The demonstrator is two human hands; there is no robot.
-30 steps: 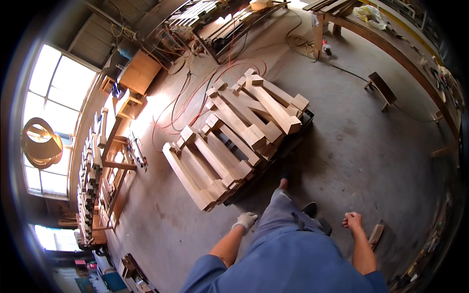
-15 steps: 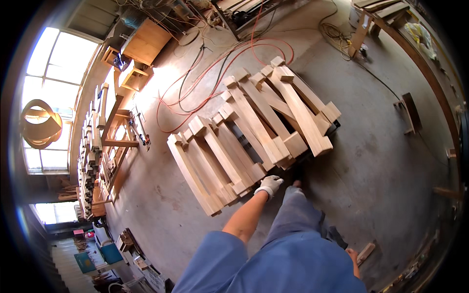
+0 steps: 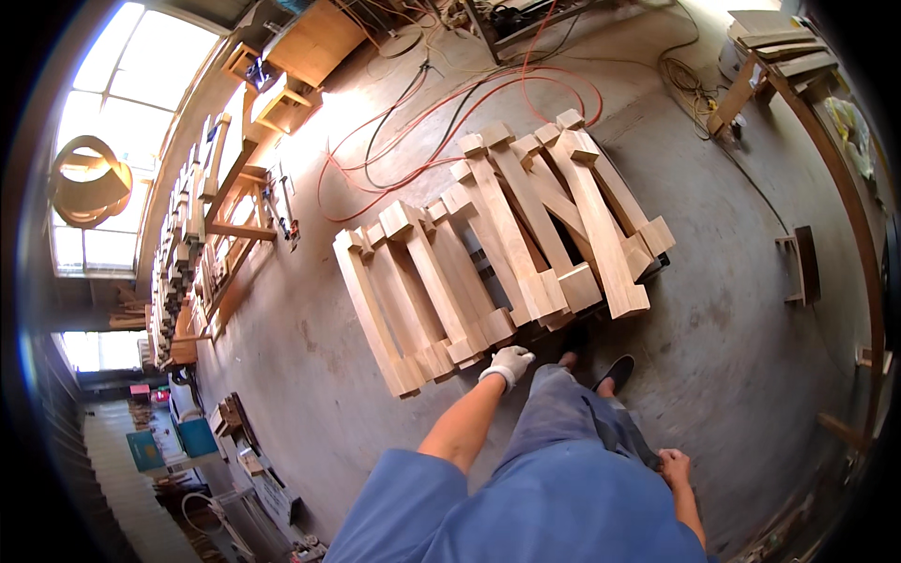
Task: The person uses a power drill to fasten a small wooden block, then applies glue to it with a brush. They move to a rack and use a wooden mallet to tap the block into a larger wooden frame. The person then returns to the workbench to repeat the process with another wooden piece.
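Note:
A stack of pale wooden beams with block-shaped ends [image 3: 479, 244] lies in front of me on a low dark support, mostly hidden under it. In a white work glove, my left hand [image 3: 509, 364] is at the near edge of the stack, just below the beam ends. Its fingers are curled; whether they grip an edge cannot be seen. Bare, my right hand [image 3: 674, 466] hangs beside my right thigh with its fingers folded in, and nothing shows in it.
Red hoses [image 3: 441, 103] and a dark cable snake over the concrete floor behind the stack. A wooden rack [image 3: 239, 230] loaded with parts stands left, by the windows. At right are a brown angled piece [image 3: 801, 266] and a long bench edge [image 3: 845, 159].
My view has shifted, and the stack sits a little further right in it. My right hand has come forward beside my thigh; a wood piece seen near it is out of sight. My left hand stays by the stack.

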